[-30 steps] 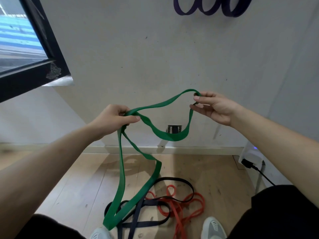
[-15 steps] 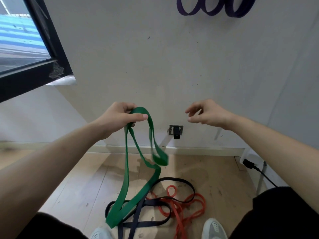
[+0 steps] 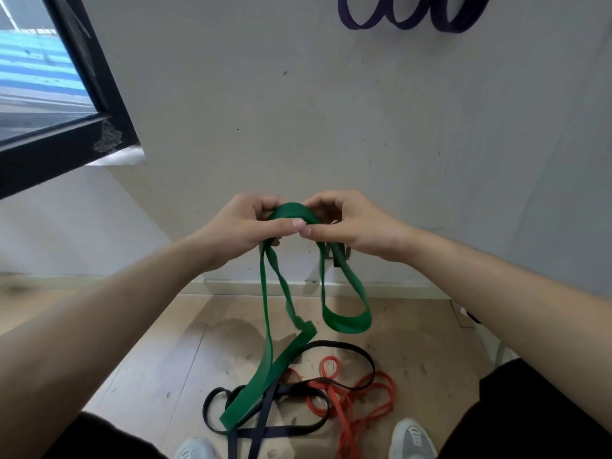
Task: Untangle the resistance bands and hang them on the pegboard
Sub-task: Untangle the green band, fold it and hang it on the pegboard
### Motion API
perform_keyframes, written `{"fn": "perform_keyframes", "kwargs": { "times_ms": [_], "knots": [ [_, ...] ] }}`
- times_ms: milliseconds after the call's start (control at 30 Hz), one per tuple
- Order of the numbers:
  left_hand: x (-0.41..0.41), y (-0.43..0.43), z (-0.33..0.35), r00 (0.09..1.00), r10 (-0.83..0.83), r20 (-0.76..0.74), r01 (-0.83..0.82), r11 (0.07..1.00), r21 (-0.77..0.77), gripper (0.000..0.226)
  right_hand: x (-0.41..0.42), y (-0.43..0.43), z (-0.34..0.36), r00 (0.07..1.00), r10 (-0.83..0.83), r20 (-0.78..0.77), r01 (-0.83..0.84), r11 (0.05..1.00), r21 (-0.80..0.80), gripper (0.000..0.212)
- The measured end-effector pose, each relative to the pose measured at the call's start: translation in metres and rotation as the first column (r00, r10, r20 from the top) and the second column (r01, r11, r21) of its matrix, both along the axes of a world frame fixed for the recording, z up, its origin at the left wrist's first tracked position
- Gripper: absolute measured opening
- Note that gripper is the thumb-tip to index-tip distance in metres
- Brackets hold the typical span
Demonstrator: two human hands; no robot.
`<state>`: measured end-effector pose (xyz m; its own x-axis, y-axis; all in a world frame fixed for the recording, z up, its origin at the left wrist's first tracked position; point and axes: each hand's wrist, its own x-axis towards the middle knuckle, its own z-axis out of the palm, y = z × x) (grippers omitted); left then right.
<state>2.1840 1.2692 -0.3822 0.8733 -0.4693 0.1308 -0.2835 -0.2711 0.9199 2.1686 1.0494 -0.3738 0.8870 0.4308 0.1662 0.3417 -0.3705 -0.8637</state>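
Observation:
Both hands meet in front of the wall, pinching the top of a wide green band [image 3: 266, 346]. My left hand [image 3: 246, 228] grips its left side and my right hand [image 3: 352, 223] grips its right side, thumbs nearly touching. From the left hand a long loop drops to the floor; a short loop hangs free under the right hand. On the floor lie a dark navy band [image 3: 265, 432], a thin black band [image 3: 361, 359] and a red band [image 3: 357, 402], crossing one another. A purple band [image 3: 407, 18] hangs in loops high on the wall.
A dark-framed open window [image 3: 99, 94] juts out at the upper left. A wall socket with a plug [image 3: 337, 255] sits behind the hands, low on the wall. My two light shoes [image 3: 412, 440] stand at the bottom edge beside the bands on the wooden floor.
My right hand let go of the green band, hung open for a moment, then came in to the left hand and took hold of the band again. A short loop now hangs under it.

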Motion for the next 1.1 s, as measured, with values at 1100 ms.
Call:
{"fn": "perform_keyframes", "kwargs": {
  "times_ms": [1100],
  "knots": [
    [0.006, -0.025, 0.018, 0.970, 0.228, 0.088, -0.210, 0.962, -0.174, 0.033, 0.032, -0.081, -0.041, 0.952, -0.125, -0.278, -0.010, 0.900, -0.436, 0.025]
  ]
}}
